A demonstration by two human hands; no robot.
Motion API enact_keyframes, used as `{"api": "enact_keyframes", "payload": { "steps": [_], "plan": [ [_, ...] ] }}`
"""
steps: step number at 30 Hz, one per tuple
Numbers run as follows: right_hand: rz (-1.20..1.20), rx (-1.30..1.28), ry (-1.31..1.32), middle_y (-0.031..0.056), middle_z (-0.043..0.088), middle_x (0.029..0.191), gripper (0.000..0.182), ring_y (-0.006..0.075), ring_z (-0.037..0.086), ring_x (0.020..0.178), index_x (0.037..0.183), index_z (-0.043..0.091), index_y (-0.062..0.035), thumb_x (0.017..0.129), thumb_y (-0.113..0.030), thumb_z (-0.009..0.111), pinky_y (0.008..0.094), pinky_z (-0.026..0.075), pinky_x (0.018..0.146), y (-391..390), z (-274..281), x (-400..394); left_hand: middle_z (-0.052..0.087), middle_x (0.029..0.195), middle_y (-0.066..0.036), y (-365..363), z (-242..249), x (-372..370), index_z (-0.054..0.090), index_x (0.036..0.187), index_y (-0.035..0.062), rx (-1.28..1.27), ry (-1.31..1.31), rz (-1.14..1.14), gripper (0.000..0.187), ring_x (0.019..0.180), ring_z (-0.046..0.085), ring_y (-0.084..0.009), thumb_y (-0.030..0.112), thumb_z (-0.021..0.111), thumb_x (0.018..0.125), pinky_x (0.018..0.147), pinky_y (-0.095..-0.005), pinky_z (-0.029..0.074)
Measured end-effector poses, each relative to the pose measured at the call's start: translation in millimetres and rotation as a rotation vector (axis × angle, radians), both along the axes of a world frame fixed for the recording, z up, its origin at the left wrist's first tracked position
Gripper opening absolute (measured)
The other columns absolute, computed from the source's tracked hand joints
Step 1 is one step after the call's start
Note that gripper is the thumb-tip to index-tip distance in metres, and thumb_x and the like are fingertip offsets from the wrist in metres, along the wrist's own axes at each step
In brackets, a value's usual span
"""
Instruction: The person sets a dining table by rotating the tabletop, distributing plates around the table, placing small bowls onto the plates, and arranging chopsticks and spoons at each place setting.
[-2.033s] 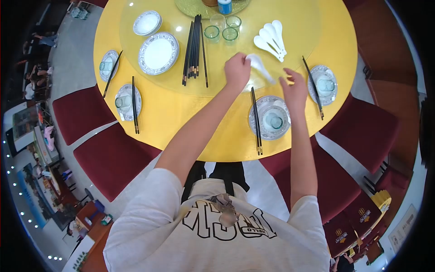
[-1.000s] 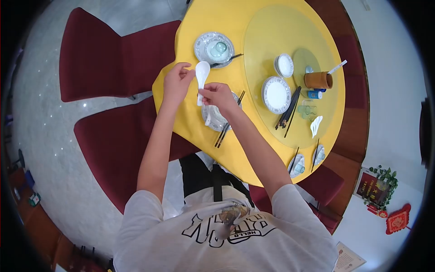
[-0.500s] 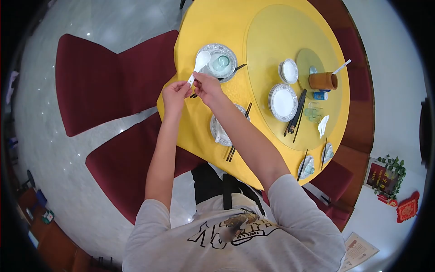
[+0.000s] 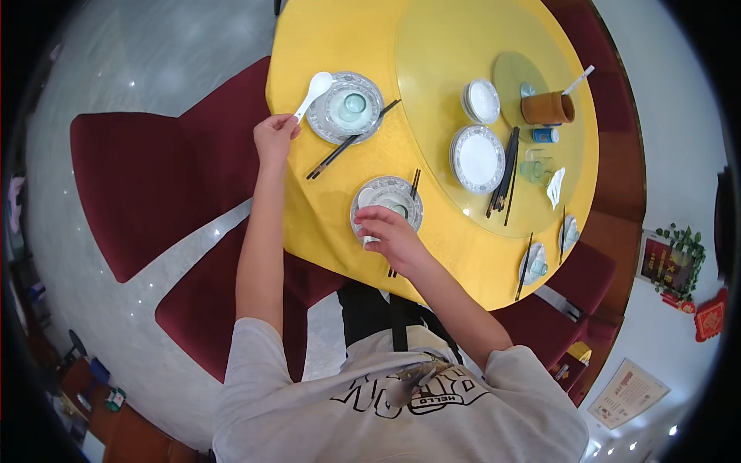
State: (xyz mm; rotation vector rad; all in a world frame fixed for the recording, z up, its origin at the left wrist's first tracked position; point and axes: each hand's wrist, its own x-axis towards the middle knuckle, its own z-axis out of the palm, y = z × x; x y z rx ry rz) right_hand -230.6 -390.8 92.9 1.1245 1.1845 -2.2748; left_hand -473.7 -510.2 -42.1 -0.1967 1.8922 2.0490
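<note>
My left hand [image 4: 275, 137] pinches the handle end of a white spoon [image 4: 316, 86], whose bowl points up beside the rim of the far place setting. That setting has a patterned plate [image 4: 373, 94] with a small glass cup [image 4: 353, 106] on it, and black chopsticks [image 4: 332, 157] lie across its near side. Over the nearer patterned plate [image 4: 386, 184] hovers my right hand [image 4: 390, 235], fingers apart and holding nothing. The hand partly hides that plate, its glass cup and a white spoon. More chopsticks [image 4: 416, 184] rest at its right side.
On the glass turntable [image 4: 432, 92] stand stacked plates [image 4: 477, 160], stacked bowls [image 4: 484, 101], black chopsticks [image 4: 505, 174], a brown pot [image 4: 546, 108], a can [image 4: 545, 136] and glasses [image 4: 532, 166]. Dark red chairs [image 4: 131, 177] surround the yellow table [image 4: 332, 255]. Further settings [image 4: 534, 262] lie at the right.
My right hand has let go of the spoon and moved down and right over the nearer plate. My left hand keeps the spoon, now further left. The view has shifted.
</note>
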Motion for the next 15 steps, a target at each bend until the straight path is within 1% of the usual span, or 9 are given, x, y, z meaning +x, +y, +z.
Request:
{"api": "enact_keyframes", "payload": {
  "steps": [1,3,7,10,11,12,13,14,15],
  "plan": [
    [-0.021,0.000,0.007,-0.0002,0.059,0.098,0.018,0.0100,0.055,0.086,0.104,0.060,-0.0090,0.086,-0.012,0.058,0.0239,0.044,0.069,5,2,8,0.064,0.074,-0.010,0,-1,0,0.062,0.087,-0.0093,-0.002,-0.002,-0.016,0.012,0.060,0.061,-0.0121,0.000,0.065,0.081,0.056,-0.0214,0.052],
    [-0.049,0.025,0.010,-0.0004,0.059,0.097,0.017,0.0096,0.055,0.085,0.103,0.060,-0.0091,0.086,-0.012,0.058,0.0241,0.044,0.069,14,8,17,0.063,0.077,-0.008,0,-1,-1,0.062,0.090,-0.0081,-0.054,0.010,-0.078,0.012,0.063,0.061,-0.0121,0.002,0.064,0.083,0.060,-0.0222,0.053],
    [-0.090,0.071,0.026,-0.0007,0.059,0.095,0.015,0.0087,0.055,0.083,0.100,0.060,-0.0095,0.086,-0.012,0.059,0.0233,0.044,0.067,27,8,26,0.063,0.076,-0.008,4,-5,-3,0.062,0.090,-0.0084,-0.057,0.031,-0.144,0.013,0.064,0.060,-0.0115,0.002,0.064,0.082,0.060,-0.0213,0.052],
    [-0.080,0.119,0.043,-0.0012,0.059,0.094,0.014,0.0084,0.055,0.082,0.099,0.060,-0.0094,0.085,-0.010,0.059,0.0230,0.043,0.067,30,9,32,0.063,0.076,-0.006,9,-4,-2,0.063,0.092,-0.0061,-0.100,0.041,-0.195,0.014,0.063,0.059,-0.0100,0.004,0.065,0.083,0.056,-0.0203,0.049],
    [-0.095,0.120,0.044,-0.0012,0.059,0.094,0.014,0.0084,0.055,0.082,0.099,0.060,-0.0094,0.085,-0.010,0.059,0.0230,0.043,0.067,30,11,36,0.064,0.076,-0.006,11,-3,-2,0.065,0.091,-0.0045,-0.198,0.054,-0.202,0.015,0.063,0.060,-0.0101,0.007,0.066,0.082,0.056,-0.0212,0.049],
    [-0.089,0.194,0.068,-0.0002,0.059,0.095,0.013,0.0084,0.055,0.082,0.098,0.060,-0.0087,0.084,-0.009,0.060,0.0233,0.044,0.067,28,14,39,0.065,0.076,-0.006,12,-2,-2,0.066,0.091,-0.0029,-0.296,0.067,-0.207,0.016,0.064,0.061,-0.0101,0.009,0.067,0.081,0.056,-0.0221,0.049],
    [-0.080,0.268,0.091,0.0008,0.059,0.095,0.013,0.0084,0.054,0.082,0.097,0.060,-0.0080,0.083,-0.007,0.061,0.0235,0.044,0.068,26,19,42,0.065,0.076,-0.006,13,-2,-1,0.066,0.091,-0.0029,-0.295,0.071,-0.217,0.016,0.064,0.061,-0.0101,0.009,0.067,0.081,0.056,-0.0221,0.049],
    [-0.090,0.268,0.093,0.0008,0.059,0.095,0.013,0.0084,0.054,0.082,0.097,0.060,-0.0080,0.083,-0.007,0.061,0.0235,0.044,0.068,23,28,48,0.066,0.077,-0.006,14,-2,0,0.067,0.091,-0.0015,-0.353,0.109,-0.217,0.016,0.063,0.061,-0.0100,0.010,0.068,0.080,0.055,-0.0224,0.048],
    [-0.120,0.524,0.253,0.0026,0.059,0.095,0.014,0.0105,0.055,0.081,0.096,0.059,-0.0071,0.082,-0.005,0.061,0.0244,0.045,0.068,18,51,50,0.066,0.077,-0.006,14,-4,0,0.068,0.091,-0.0002,-0.412,0.146,-0.217,0.017,0.063,0.061,-0.0099,0.012,0.068,0.079,0.055,-0.0227,0.048]
  ]
}}
